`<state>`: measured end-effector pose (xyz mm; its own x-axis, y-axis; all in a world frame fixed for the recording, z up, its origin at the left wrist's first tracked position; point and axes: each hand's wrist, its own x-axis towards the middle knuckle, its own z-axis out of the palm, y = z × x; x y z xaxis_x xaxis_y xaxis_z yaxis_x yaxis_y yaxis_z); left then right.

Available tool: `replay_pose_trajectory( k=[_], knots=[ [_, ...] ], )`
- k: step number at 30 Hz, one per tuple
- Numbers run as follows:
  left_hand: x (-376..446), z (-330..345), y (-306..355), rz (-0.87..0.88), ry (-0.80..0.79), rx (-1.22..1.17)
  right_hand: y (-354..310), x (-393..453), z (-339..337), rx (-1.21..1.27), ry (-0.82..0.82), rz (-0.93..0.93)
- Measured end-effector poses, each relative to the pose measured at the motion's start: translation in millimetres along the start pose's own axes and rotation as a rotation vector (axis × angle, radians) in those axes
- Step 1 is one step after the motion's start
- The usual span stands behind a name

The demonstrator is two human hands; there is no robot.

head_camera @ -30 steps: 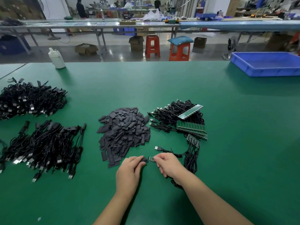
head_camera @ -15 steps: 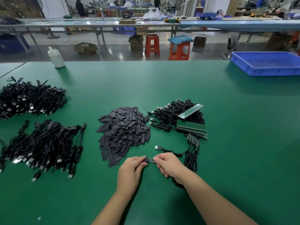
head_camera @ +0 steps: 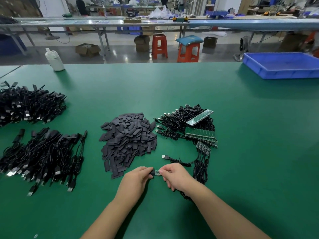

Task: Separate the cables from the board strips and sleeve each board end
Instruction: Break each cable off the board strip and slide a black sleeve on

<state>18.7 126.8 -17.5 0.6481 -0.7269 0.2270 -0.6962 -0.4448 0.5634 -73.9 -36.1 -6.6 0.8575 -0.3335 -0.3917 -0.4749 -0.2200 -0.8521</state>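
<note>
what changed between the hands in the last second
The left hand has slid the black sleeve rightward onto the small board, which the right hand pinches: a second ago there was a gap between sleeve and board, now the sleeve covers its left end. Both grips stayed. The sleeve pile and cable piles did not move.

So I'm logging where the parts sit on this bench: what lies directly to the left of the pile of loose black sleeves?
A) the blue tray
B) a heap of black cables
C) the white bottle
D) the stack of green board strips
B: a heap of black cables lies on the green table just left of the pile of sleeves; the green board strips are to its right, the blue tray far right.
</note>
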Motion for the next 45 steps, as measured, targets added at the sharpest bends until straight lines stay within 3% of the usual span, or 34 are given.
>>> replay_pose_trajectory(
  k=[22, 31, 45],
  knots=[
    [25, -25, -2, -0.023, -0.318, 0.166, 6, 5, 0, 0.023, -0.036, -0.005],
    [30, -21, 5, 0.091, -0.433, 0.332, 5, 4, 0, 0.062, -0.027, 0.002],
    [27, -10, 18, 0.034, -0.268, 0.09, -5, -2, -1, 0.166, -0.122, 0.037]
  ],
)
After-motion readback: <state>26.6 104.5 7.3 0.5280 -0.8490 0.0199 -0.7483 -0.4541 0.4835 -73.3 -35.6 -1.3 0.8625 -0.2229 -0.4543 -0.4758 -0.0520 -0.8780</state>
